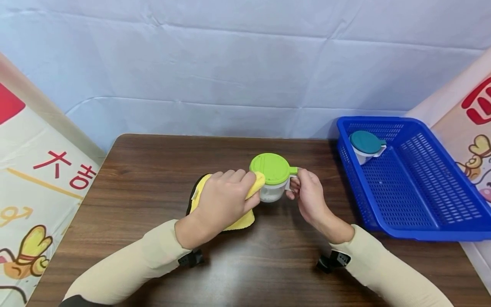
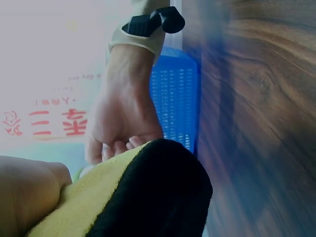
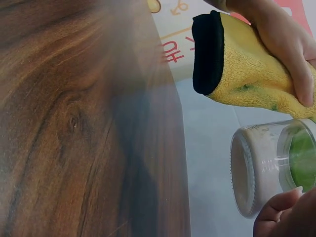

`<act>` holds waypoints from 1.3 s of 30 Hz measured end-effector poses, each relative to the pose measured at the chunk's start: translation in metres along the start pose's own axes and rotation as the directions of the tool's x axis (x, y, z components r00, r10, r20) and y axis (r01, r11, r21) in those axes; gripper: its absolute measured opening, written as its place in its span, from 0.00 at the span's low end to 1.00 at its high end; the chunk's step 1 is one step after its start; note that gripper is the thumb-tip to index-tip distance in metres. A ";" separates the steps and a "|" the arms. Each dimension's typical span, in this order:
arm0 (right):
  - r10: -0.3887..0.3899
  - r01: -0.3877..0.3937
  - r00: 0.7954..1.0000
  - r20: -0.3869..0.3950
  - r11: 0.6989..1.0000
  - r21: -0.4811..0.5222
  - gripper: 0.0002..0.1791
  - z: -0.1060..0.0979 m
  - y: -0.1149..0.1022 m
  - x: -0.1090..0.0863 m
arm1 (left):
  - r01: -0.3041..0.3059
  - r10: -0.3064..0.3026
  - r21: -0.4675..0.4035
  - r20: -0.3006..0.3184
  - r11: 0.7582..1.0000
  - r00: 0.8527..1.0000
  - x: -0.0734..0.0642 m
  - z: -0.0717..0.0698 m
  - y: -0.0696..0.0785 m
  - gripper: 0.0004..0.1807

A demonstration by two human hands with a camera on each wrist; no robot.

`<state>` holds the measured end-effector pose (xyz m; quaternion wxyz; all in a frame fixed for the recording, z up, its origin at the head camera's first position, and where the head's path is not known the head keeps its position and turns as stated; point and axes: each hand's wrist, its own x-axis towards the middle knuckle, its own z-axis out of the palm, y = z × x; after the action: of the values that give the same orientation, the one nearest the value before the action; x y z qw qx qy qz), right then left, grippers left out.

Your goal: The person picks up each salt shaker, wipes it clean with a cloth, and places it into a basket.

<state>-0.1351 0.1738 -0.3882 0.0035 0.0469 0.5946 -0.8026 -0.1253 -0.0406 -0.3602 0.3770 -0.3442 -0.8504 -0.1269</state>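
A clear seasoning jar with a lime-green lid and a white side handle is held above the table. My right hand grips it by the handle, the thumb up near the lid's tab. My left hand holds a yellow cloth with black edging, a folded bit of it against the lid's left edge. In the right wrist view, dark green marks show on the cloth, which hangs close beside the jar's glass wall. Only part of the jar shows past the cloth in the left wrist view.
A blue plastic basket stands on the right of the brown wooden table. Inside its far left corner is a similar jar with a teal lid. A pale cloth wall rises behind the table, with printed sheets at both sides.
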 end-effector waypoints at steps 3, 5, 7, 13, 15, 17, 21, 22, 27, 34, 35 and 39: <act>-0.003 0.003 1.000 -0.005 1.000 -0.007 0.19 0.001 0.000 0.000 | -0.001 0.001 0.017 0.002 1.000 1.000 0.003 0.000 0.004 0.09; -0.006 0.006 1.000 -0.006 1.000 -0.014 0.19 0.001 0.000 -0.001 | -0.005 0.005 0.024 0.012 1.000 1.000 0.005 -0.001 0.008 0.09; -0.008 0.008 1.000 -0.007 1.000 -0.020 0.19 0.002 0.000 -0.001 | -0.017 0.016 0.039 0.015 0.999 1.000 0.008 0.000 0.012 0.09; -0.002 0.002 1.000 -0.013 1.000 -0.017 0.20 0.006 0.001 -0.001 | -0.053 0.058 0.141 -0.032 0.989 0.998 0.016 0.005 0.027 0.09; 0.001 -0.001 1.000 -0.014 1.000 -0.014 0.21 0.008 0.001 -0.001 | -0.043 0.050 0.176 -0.039 0.984 0.998 0.020 0.007 0.033 0.10; 0.000 0.000 1.000 -0.015 1.000 -0.017 0.22 0.009 0.002 -0.001 | -0.026 0.035 0.215 -0.037 0.976 0.999 0.023 0.008 0.039 0.12; 0.000 0.000 1.000 -0.032 1.000 -0.022 0.22 0.011 0.004 -0.003 | 0.002 0.000 0.282 -0.010 0.959 1.000 0.028 0.010 0.049 0.14; 0.002 -0.003 0.999 -0.037 1.000 -0.023 0.22 0.011 0.004 -0.004 | 0.006 -0.005 0.294 -0.005 0.956 1.000 0.029 0.010 0.050 0.14; 0.014 -0.016 0.998 -0.054 1.000 -0.025 0.22 0.012 0.005 -0.007 | -0.004 -0.010 0.318 0.040 0.948 0.999 0.032 0.009 0.054 0.14; 0.001 -0.002 0.999 -0.040 0.999 -0.034 0.25 0.012 0.006 -0.007 | -0.013 -0.006 0.302 0.064 0.953 0.998 0.034 0.010 0.054 0.13; 0.000 -0.001 0.999 -0.036 0.999 -0.034 0.25 0.012 0.006 -0.008 | -0.014 -0.005 0.297 0.064 0.955 0.998 0.034 0.011 0.054 0.13; -0.005 0.005 1.000 -0.023 1.000 -0.030 0.26 0.014 0.006 -0.009 | -0.008 -0.013 0.290 0.073 0.957 0.997 0.035 0.013 0.055 0.12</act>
<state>-0.1273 0.1586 -0.3890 -0.0048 0.0547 0.6065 -0.7932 -0.1114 0.0227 -0.3459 0.3915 -0.2887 -0.8736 0.0114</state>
